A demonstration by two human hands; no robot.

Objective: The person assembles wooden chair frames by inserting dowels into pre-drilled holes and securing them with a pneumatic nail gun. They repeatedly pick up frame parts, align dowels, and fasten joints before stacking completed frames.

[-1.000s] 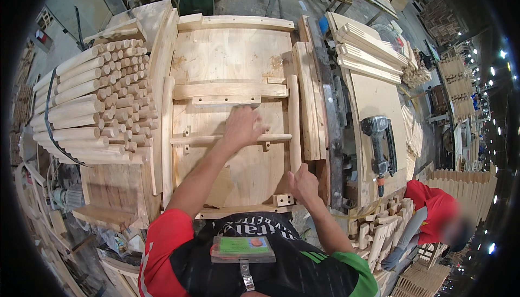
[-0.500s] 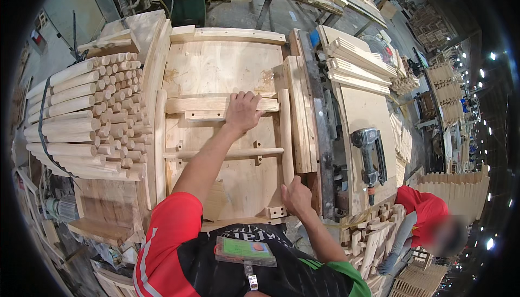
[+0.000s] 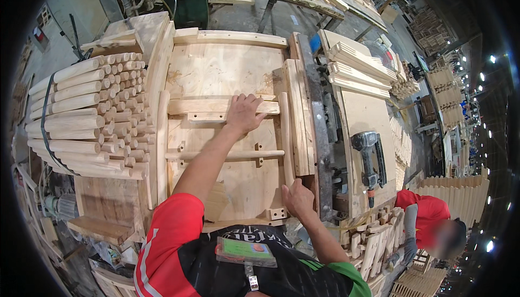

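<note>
Left hand (image 3: 244, 114) has shifted forward onto the wide rail (image 3: 200, 106); fingers draped over, squeeze unclear. Right hand (image 3: 298, 198) curled by right post (image 3: 286, 134); contents unclear. Rung (image 3: 242, 154) lies nearer than left grip, between posts. Pieces look laid out; tightening probably left.

Gray-black power tool (image 3: 368, 162) lying on flat board (image 3: 353, 114). Pale wood strips (image 3: 360, 73) on same board, round fan (image 3: 379, 53) near them. Dark green box (image 3: 193, 11) at top. Person in red shirt (image 3: 431, 213) beside wood slats (image 3: 460, 188). Bright lamps (image 3: 492, 58) far right.
</note>
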